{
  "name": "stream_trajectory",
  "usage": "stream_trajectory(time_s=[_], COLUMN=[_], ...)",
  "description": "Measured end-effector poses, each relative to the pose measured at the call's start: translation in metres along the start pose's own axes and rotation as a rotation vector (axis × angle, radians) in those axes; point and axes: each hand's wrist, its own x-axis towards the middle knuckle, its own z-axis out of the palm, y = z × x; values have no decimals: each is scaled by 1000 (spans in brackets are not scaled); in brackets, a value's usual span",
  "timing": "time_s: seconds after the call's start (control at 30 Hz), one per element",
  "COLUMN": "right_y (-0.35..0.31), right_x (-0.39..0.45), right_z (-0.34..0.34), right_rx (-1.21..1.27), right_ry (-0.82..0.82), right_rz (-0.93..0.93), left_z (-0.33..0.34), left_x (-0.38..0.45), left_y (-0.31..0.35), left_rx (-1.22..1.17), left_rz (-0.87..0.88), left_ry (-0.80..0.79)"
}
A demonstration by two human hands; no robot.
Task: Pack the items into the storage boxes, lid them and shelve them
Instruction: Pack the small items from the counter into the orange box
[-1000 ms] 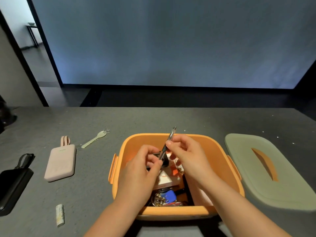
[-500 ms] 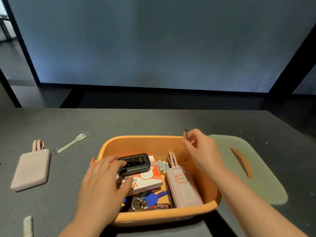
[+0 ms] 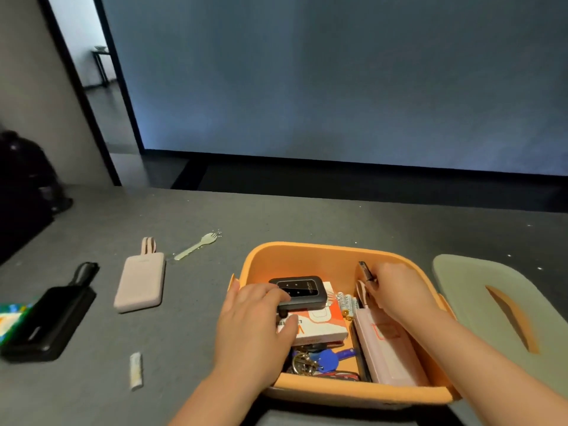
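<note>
An orange storage box (image 3: 310, 256) stands open on the dark table in front of me. Inside lie a black pocket device (image 3: 302, 292) on a white-and-orange carton (image 3: 321, 327), batteries (image 3: 345, 304), a pink power bank (image 3: 388, 348) and blue keys (image 3: 327, 359). My left hand (image 3: 255, 327) rests on the carton, its fingers touching the black device. My right hand (image 3: 396, 293) pinches a small dark stick-like item (image 3: 365, 271) upright at the box's far right inner wall. The grey-green lid (image 3: 479, 302) lies to the right of the box.
Left of the box on the table lie a second pink power bank (image 3: 141, 281), a pale fork (image 3: 196, 245), a black power bank (image 3: 52, 315), a small white tube (image 3: 136, 370) and a colourful packet (image 3: 12, 316) at the left edge. A dark object (image 3: 24, 179) sits far left.
My right hand has lowered the small dark item from above the rim into the box. My left hand has moved onto the carton and black device. The view has swung left.
</note>
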Motion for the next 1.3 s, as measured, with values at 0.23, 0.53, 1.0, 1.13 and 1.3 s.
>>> stream_trajectory(time_s=[0.23,0.53,1.0,1.13,1.3], right_y=[-30,-174,-319,-323,-319], right_x=[-33,-139,-108,-97,-97], right_z=[-33,-75,43,50,54], right_rx=[129,941,504,427,486], right_ry=[178,9,-399,-418,-386], right_rz=[-2,-507,-676,-663,-628], left_z=[3,-9,-41,-35,-30], left_x=[-18,-116,-80,-57,-42], left_y=[-13,-92,-257,-273,-290], left_rx=[-349,-602,-317,-222,-127], left_rz=[-19,-244,-729,-822,-835], left_ry=[145,534,529,487,464])
